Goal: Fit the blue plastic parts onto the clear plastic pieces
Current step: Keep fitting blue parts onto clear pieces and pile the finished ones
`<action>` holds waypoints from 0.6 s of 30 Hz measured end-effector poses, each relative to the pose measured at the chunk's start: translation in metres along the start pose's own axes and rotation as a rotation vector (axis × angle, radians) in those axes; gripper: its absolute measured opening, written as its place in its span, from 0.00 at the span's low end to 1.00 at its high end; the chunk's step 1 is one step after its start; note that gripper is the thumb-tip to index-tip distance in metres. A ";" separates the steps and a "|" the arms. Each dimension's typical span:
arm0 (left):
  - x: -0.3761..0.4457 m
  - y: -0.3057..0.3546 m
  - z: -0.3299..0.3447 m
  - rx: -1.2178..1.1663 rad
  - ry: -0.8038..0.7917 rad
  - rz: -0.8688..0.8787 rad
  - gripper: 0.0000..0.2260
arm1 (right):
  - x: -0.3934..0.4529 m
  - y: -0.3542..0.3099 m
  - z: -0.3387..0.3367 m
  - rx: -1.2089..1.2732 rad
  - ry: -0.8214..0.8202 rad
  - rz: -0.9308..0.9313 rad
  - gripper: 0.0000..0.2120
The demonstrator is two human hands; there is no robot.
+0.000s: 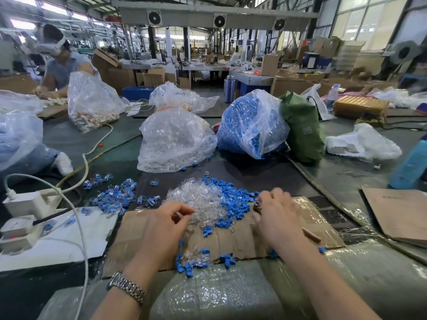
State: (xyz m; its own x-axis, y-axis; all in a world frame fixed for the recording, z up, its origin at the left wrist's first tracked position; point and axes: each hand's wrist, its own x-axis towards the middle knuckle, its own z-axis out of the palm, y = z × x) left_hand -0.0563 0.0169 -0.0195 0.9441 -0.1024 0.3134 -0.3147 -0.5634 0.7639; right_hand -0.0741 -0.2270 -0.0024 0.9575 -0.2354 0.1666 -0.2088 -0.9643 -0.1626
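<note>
At the centre of the frame, a little below the middle, lies a heap of clear plastic pieces (198, 199), and a spread of loose blue plastic parts (233, 204) touches it on its right side. Both heaps sit at the far edge of a taped cardboard sheet (231, 236).

The step in hand looks like picking up stock for the next fitting. The left hand (166, 225) reaches into the near edge of the clear heap with thumb and forefinger drawn together; it seems to pinch a clear piece, though the piece itself is too faint to make out. The right hand (275, 211) hovers just right of the blue parts with its fingers curled; something small and dark shows at its fingertips, and what it is I cannot tell.

Next, as I judge it, each hand must come away with one piece, the two then being lined up and pressed together.

Left of centre lies a scatter of assembled pieces (115, 197). Further up stand a bag of clear pieces (175, 139) and a bag of blue parts (249, 121).
</note>
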 end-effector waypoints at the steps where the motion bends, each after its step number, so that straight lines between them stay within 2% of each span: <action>1: 0.000 0.002 0.003 0.035 -0.042 0.023 0.09 | -0.004 -0.008 -0.001 0.080 -0.005 -0.085 0.10; 4: 0.001 0.006 0.013 0.200 -0.133 0.082 0.03 | -0.016 -0.031 0.006 0.170 -0.073 -0.239 0.07; 7: 0.000 0.005 0.024 0.300 -0.136 0.135 0.05 | -0.018 -0.039 0.021 0.102 -0.049 -0.252 0.09; 11: -0.003 0.007 0.034 0.431 -0.125 0.161 0.05 | -0.019 -0.037 0.033 0.132 -0.012 -0.271 0.09; 18: -0.006 0.003 0.033 0.205 -0.073 0.132 0.03 | -0.020 -0.038 0.049 0.178 0.066 -0.251 0.11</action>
State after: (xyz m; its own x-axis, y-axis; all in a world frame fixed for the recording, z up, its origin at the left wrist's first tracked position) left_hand -0.0602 -0.0110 -0.0374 0.9032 -0.2406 0.3555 -0.4160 -0.6947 0.5868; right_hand -0.0755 -0.1793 -0.0473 0.9584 -0.0058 0.2854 0.0763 -0.9583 -0.2755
